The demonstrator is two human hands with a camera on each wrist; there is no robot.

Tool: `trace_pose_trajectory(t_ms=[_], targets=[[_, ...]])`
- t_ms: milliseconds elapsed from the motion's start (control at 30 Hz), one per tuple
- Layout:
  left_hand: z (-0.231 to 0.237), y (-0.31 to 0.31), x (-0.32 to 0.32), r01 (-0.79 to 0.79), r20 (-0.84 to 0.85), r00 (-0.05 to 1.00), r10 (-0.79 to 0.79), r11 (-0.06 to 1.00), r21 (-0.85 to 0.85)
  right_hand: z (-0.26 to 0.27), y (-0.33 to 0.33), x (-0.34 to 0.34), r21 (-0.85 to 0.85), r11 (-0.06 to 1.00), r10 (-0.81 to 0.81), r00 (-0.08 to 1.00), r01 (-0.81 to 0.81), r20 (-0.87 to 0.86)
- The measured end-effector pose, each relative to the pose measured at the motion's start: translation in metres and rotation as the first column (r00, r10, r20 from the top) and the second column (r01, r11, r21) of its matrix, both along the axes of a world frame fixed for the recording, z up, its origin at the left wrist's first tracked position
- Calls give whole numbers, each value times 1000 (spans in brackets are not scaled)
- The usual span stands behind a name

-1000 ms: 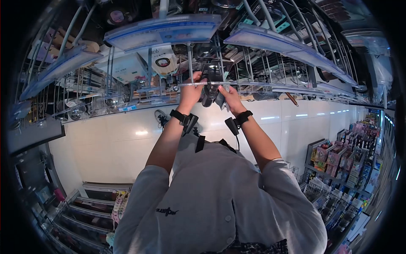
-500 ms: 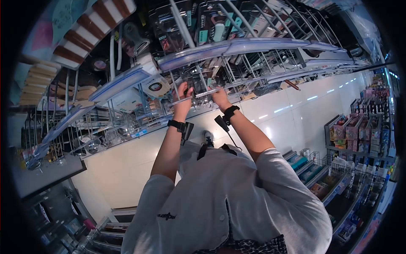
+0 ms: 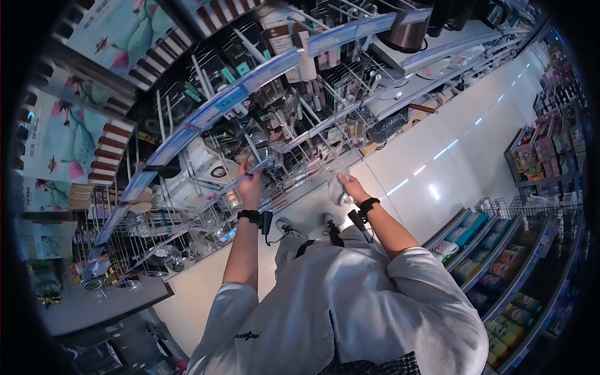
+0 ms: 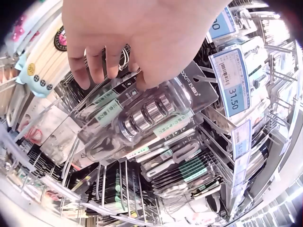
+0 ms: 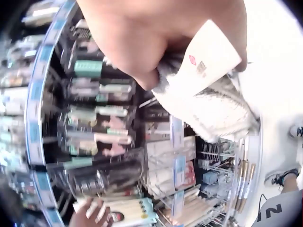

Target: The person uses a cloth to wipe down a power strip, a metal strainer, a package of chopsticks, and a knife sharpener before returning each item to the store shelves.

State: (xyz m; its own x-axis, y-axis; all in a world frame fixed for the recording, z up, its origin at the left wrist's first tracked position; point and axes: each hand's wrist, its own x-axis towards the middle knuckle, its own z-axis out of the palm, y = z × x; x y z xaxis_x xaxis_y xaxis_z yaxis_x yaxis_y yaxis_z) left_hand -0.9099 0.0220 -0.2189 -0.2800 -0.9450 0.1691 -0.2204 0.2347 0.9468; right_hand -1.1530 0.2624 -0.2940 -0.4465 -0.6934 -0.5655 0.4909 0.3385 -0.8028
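Note:
My left hand [image 3: 250, 189] is at the rack, behind a price strip in the head view. In the left wrist view its loosely bent fingers hang over a clear blister pack [image 4: 150, 116] with a ringed metal tool inside, the thumb close to the pack's top edge. The right wrist view shows the left fingers spread below that pack. Out in front of the rack, above the floor, my right hand [image 3: 356, 189] grips a whitish-grey, textured cloth [image 5: 213, 111]. A white paper tag [image 5: 208, 59] sticks out from the cloth beside the fingers.
Metal hooks full of packaged kitchen tools fill the rack, with blue-edged price labels [image 4: 232, 87] at their ends. Metal kettles [image 3: 403, 31] stand farther right. A brown handle [image 3: 423, 109] juts out over the floor. Shelves of bottles [image 3: 509, 325] line the aisle behind.
Both hands were together at the dark pack on the rack. My right hand has drawn back from it with the cloth; my left hand stays by the hooks. The head view has turned.

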Motion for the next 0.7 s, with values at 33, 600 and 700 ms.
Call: trace_pose_trajectory(t_ms=[33,600,700], targets=[[2,3,9,-13,191,982,-5,995,96,-9,22,-10,55,998,-26,999,24,29],[-51,94,67,158,-6,968,-252,589,793,47,228,-37,255,940,-234,972,227,-2],[-61,106,59,169,-41,971,-235,557,813,50,254,-59,246,953,-184,983,179,-2]])
